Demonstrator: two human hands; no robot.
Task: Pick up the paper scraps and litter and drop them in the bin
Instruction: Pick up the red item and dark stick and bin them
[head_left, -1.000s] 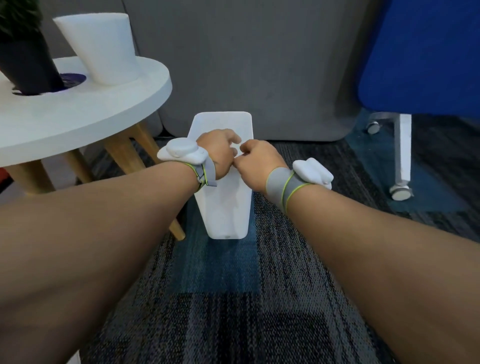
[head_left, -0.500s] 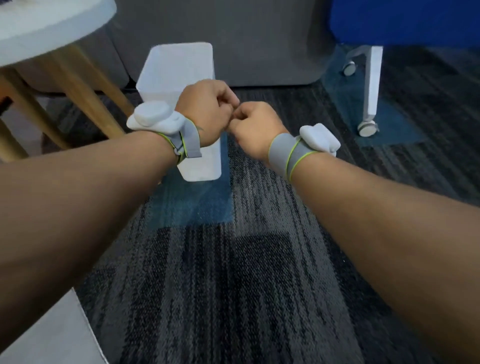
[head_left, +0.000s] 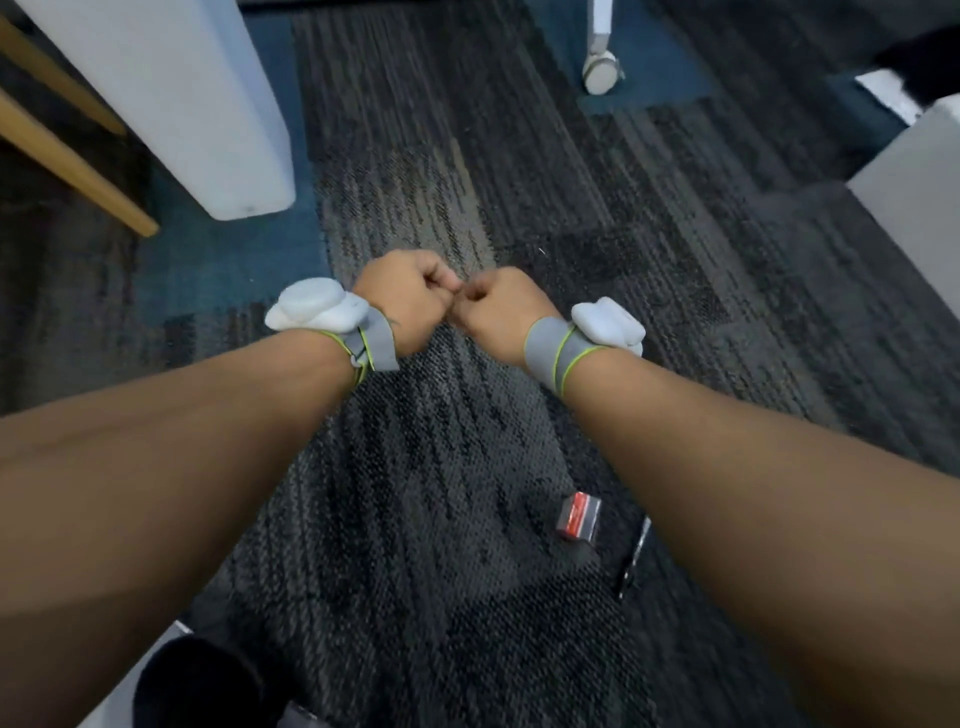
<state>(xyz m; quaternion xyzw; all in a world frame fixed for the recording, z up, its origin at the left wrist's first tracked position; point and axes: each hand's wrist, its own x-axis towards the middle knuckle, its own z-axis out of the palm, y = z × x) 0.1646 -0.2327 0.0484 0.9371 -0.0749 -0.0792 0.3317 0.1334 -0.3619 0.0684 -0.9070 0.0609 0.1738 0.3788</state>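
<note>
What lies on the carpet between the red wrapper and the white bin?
Head view: only bare carpet between the red wrapper and white bin, though the closed left hand and right hand hover above that stretch.

Two hands, left (head_left: 410, 296) and right (head_left: 498, 312), both fisted, each wrist with one white tracker (two trackers: (head_left: 317, 310), (head_left: 608, 325)). One white bin (head_left: 197, 104). Two wooden legs (head_left: 67, 150). One caster (head_left: 600, 67). One red-and-grey packet (head_left: 577, 515) and one dark pen (head_left: 634, 556) on the carpet (head_left: 415, 493).
</note>
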